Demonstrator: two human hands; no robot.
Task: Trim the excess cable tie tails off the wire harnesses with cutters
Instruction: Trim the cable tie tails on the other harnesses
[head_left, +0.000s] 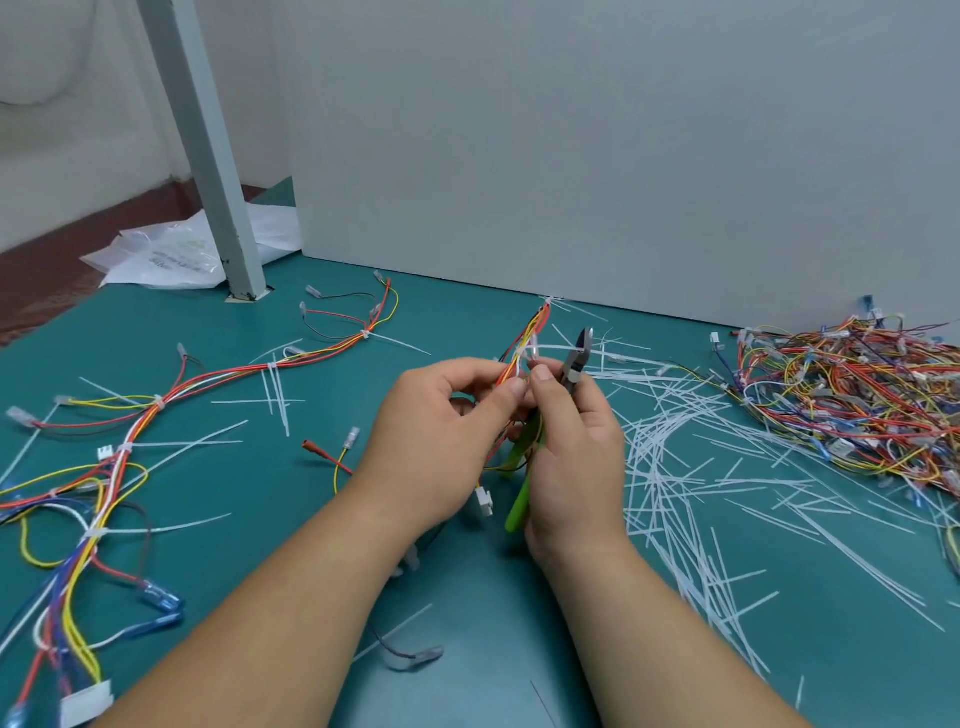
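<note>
Left hand (441, 415): thumb and fingers curled in, pinching the wire harness (525, 340) mid-bundle, above the table.
Right hand (571, 447): wrapped round the cutters (577, 364), green handles running down through the palm, thumb tip up against the left thumb.
Cutters: grey head pointing up and away, just beside the bundle; blades parted or not, hard to tell from here.
Harness look: red, orange, yellow and white wires, rising away from the hands, with a white cable tie tail (553, 347) sticking out sideways toward the cutter head.
Table (467, 639): teal mat.
Offcuts (670, 467): white trimmed tails strewn thickly to the right of the hands.
Left side: long harness (130, 431) laid out flat, tie tails poking out.
Far right: tangled heap of harnesses (852, 395).
Back: grey post (208, 156), crumpled plastic bag (166, 257) at its foot, plain white panel (623, 156) behind.
</note>
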